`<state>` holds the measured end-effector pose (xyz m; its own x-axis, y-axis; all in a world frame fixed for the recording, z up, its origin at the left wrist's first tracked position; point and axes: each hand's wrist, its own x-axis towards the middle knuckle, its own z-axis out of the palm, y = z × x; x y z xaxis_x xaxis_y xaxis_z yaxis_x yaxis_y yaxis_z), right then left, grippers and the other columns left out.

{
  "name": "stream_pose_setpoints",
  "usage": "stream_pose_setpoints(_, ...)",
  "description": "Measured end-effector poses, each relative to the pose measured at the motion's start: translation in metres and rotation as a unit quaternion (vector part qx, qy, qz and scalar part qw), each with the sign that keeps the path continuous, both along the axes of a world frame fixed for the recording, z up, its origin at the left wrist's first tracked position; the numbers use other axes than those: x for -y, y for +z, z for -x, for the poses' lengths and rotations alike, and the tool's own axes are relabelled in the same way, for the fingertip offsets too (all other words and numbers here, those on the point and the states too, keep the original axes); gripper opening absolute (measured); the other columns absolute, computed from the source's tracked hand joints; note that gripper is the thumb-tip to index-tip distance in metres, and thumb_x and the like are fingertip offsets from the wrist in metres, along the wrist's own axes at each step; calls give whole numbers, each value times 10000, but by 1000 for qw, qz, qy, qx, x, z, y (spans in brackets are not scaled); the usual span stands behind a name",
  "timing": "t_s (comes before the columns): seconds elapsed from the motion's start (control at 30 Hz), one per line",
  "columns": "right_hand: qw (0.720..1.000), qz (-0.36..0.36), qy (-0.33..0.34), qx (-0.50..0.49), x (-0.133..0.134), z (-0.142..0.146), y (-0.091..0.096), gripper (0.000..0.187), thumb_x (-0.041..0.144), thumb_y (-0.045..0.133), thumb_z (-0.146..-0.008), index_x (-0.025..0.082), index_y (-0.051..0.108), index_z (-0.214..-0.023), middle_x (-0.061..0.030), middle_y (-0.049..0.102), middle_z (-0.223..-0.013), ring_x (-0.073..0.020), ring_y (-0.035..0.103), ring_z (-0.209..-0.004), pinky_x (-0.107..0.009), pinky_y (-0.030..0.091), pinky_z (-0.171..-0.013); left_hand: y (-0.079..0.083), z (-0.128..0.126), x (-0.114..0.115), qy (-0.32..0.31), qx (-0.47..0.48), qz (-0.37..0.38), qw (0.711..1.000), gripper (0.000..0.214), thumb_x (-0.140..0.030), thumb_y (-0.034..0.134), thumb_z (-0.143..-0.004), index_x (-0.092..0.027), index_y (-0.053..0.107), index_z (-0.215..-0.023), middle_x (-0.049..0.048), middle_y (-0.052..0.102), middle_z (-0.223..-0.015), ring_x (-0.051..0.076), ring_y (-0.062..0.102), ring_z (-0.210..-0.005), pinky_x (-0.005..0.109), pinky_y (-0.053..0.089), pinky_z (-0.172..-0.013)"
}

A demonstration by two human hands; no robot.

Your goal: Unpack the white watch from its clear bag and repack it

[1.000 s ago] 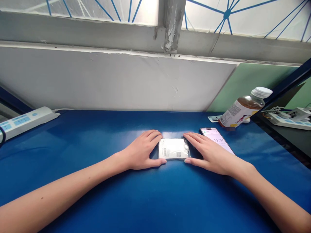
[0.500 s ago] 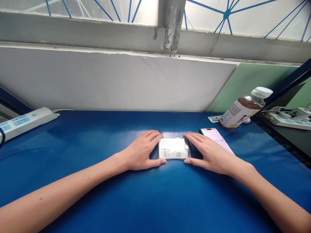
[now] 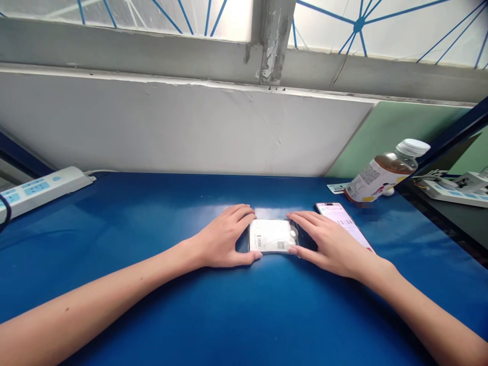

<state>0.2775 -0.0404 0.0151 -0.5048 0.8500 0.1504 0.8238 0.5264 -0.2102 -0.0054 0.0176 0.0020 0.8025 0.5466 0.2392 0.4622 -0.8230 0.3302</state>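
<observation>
A small flat packet [image 3: 271, 235] in clear plastic lies on the blue tabletop, with a white label carrying a barcode and a square code. A small round white spot shows near its right end. My left hand [image 3: 229, 236] is curved around the left end, fingertips at the far corner and thumb at the near corner. At the opposite end, my right hand [image 3: 324, 241] holds it likewise, fingers over the far edge and thumb on the near one. What is inside the packet is unclear. Just beyond my right hand lies a phone [image 3: 345, 222] with its screen lit.
A tilted-looking bottle [image 3: 381, 175] with a white cap and brown drink stands at the right rear, beside a small card [image 3: 337, 188]. White power strips [image 3: 49, 185] lie at the left and right. A wall [image 3: 190, 124] closes off the blue table's [image 3: 244, 315] back edge.
My right hand has shifted slightly left along the packet's end, and more of the phone shows. The view has moved a little; my left hand keeps its place.
</observation>
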Motion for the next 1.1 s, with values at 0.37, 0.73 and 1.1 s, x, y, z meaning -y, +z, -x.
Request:
stream_pose_setpoints(0.37, 999, -48, 16, -19, 9, 19, -13, 414, 272, 420, -1000, 138, 538, -1374, -169, 628, -1361, -325, 570, -1282, -524, 506, -1041, 1, 1, -1, -16, -3, 10, 1000, 659, -582, 660, -828, -177, 537, -1332, 186, 513, -1409, 395, 424, -1350, 553, 377, -1104)
stream_pose_setpoints(0.73, 998, -47, 49, -12, 8, 18, -21, 551, 18, 361, -906, 115, 455, -1440, -164, 553, -1449, -292, 498, -1360, -553, 420, -1125, 2, 2, -6, -4, 16, 71, 997, 612, -510, 726, -797, -217, 570, -1311, 142, 516, -1410, 357, 458, -1327, 504, 404, -1089)
stream_pose_setpoints(1.1, 988, 65, 9, -137, 7, 14, -14, 617, 24, 388, -900, 240, 471, -1472, -71, 511, -1492, -258, 460, -1383, -486, 453, -1114, 1, 1, -5, -5, 29, 63, 998, 595, -468, 745, -771, -223, 591, -1290, 137, 538, -1397, 367, 459, -1336, 516, 402, -1097)
